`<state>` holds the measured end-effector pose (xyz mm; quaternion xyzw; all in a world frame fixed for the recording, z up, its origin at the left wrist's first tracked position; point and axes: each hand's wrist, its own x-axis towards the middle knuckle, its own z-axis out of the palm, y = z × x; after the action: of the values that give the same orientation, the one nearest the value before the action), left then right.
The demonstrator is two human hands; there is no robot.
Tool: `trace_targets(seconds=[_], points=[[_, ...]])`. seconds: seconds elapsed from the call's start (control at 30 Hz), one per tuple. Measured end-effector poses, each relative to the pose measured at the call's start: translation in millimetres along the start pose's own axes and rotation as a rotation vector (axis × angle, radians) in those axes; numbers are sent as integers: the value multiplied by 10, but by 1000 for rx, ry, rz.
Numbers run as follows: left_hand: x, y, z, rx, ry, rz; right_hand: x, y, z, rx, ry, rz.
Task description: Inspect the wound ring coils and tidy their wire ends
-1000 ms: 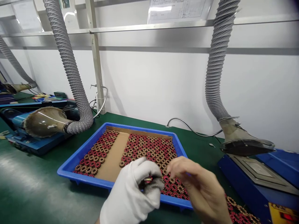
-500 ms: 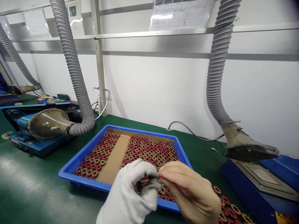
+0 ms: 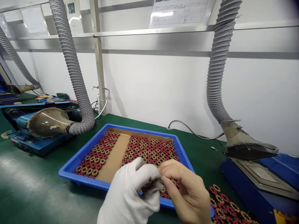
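My left hand [image 3: 134, 191] wears a white glove, its fingers curled and pinched with grey-stained tips. Bare, my right hand [image 3: 188, 189] pinches thumb and forefinger right against those tips. Whatever is between them is too small and covered to make out. Both hands are above the front of a blue tray [image 3: 90, 184]. In it, small flower-shaped parts that look like wound coils [image 3: 149, 149], red or copper-coloured, lie packed on the right. A narrower band of such coils [image 3: 100, 154] fills the left, with bare cardboard [image 3: 114, 158] between.
More flower-shaped coils [image 3: 225, 207] lie at the right on the green bench [image 3: 28, 183]. Beside them stands a blue machine [image 3: 259, 183] under an extraction hood [image 3: 249, 149]. Another hood [image 3: 49, 123] hangs over a blue machine at the left. A cable [image 3: 187, 126] runs behind the tray.
My right hand has turned and drawn slightly left, its thumb now showing more clearly. My left fingers have closed a little more. The coils in the tray look unchanged.
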<state>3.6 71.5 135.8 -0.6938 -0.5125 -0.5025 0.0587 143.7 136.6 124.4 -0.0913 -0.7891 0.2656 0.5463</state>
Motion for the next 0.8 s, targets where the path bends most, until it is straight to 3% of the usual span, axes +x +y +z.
trace_targets(seconds=[0.1,0.17,0.23,0.4,0.57,0.6,0.67,0.73,0.8], points=[[-6,19,-5,188,14,43,-38,4,54,302,-34,398],[-13,12,-8,190,23,37,-45,16,67,579,-4,489],[-18,-10,-9,74,37,0,-42,26,45,628,54,388],[13,-43,7,-240,19,-128,5,29,-60,106,-27,4],[39,4,30,-240,6,-120,10,-14,-42,-186,-11,-215],[28,10,34,-187,15,-84,-14,-30,-28,-263,2,-190],[-8,11,43,-54,16,-12,-76,-55,3,-280,26,22],[-46,1,54,64,14,35,-128,-59,28,12,6,342],[-66,-11,65,101,35,47,-147,-44,36,410,-2,520]])
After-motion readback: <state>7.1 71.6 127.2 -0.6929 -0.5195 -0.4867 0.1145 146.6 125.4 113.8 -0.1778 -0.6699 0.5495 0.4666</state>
